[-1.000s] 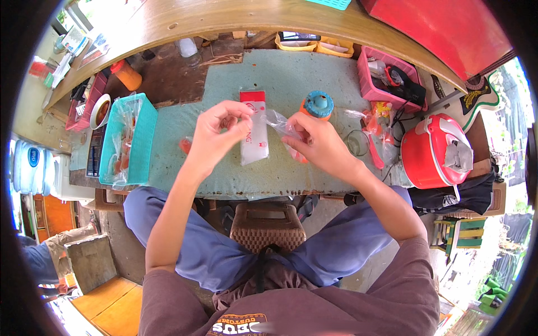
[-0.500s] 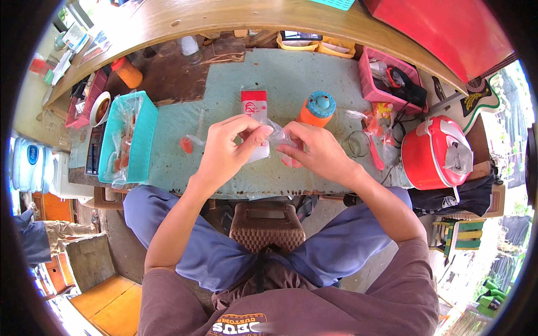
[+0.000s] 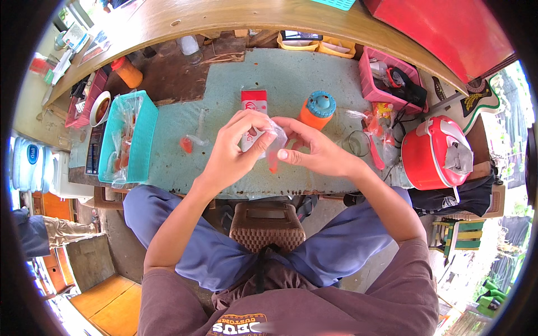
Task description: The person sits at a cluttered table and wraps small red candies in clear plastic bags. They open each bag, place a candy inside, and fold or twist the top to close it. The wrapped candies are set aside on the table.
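Note:
My left hand (image 3: pixel 242 144) pinches the top of a small clear plastic bag (image 3: pixel 274 147) over the table. Something orange-red shows at the bag's lower end. My right hand (image 3: pixel 320 150) is curved beside the bag, thumb and fingers apart, the fingertips close to its right side; whether they touch it I cannot tell. Behind my hands lies a red and white packet (image 3: pixel 254 96), partly hidden. An orange bottle with a blue lid (image 3: pixel 318 111) stands beyond my right hand. Left of my left hand lies another small bag with orange-red contents (image 3: pixel 186 144).
A turquoise basket (image 3: pixel 147 137) with several filled bags stands at left. At right are a glass (image 3: pixel 358 144), a pink basket (image 3: pixel 367 84), red and clear plastic packaging (image 3: pixel 376 126) and a red and white jug (image 3: pixel 428 154). A wooden shelf (image 3: pixel 235 19) spans the far side.
My right hand's fingers have spread from their pinch on the bag. The bag now hangs more upright from my left hand, its orange-red end lower.

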`<act>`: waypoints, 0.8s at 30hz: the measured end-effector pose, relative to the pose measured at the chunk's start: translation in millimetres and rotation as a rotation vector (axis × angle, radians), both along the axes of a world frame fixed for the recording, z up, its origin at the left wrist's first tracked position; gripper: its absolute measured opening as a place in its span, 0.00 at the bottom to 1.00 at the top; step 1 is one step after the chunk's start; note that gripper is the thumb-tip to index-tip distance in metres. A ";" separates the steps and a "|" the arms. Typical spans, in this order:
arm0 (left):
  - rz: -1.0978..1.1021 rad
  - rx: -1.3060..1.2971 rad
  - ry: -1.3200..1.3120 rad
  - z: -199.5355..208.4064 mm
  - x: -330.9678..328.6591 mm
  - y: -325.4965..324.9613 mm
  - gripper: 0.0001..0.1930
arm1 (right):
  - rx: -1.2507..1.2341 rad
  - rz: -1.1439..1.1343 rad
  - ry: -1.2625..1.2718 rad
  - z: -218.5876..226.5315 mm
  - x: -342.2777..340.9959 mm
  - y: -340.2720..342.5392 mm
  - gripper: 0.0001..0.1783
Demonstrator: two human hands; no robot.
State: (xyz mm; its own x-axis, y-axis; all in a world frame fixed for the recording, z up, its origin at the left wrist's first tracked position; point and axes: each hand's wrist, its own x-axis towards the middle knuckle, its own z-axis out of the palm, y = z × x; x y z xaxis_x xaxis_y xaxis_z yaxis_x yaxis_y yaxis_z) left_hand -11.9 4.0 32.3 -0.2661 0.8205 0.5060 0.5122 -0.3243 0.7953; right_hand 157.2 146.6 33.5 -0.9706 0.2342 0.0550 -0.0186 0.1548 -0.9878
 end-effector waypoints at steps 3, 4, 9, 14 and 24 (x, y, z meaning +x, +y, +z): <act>-0.058 0.000 -0.070 3.2 1.1 -2.7 0.06 | 0.071 0.012 -0.028 0.6 0.2 4.1 0.31; -0.059 0.008 -0.009 4.8 0.9 -4.0 0.05 | 0.160 0.038 -0.047 1.0 0.4 6.8 0.31; -0.037 0.058 0.131 6.3 2.8 -4.6 0.05 | 0.105 -0.032 0.125 -1.9 -2.3 1.4 0.23; 0.051 0.090 0.049 2.3 3.6 -1.4 0.07 | -0.147 0.033 0.021 1.6 2.1 -4.1 0.22; 0.081 0.001 -0.261 -1.8 19.5 1.0 0.19 | -0.277 -0.031 0.045 -4.3 -0.7 -12.0 0.25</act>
State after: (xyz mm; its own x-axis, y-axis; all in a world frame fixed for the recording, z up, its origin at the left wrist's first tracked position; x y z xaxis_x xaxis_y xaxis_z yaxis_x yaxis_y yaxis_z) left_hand 7.6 5.1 30.4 -0.4526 0.7905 0.4126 0.3141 -0.2917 0.9035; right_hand 156.6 134.6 29.2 -0.9607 0.2762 0.0272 -0.0624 -0.1196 -0.9909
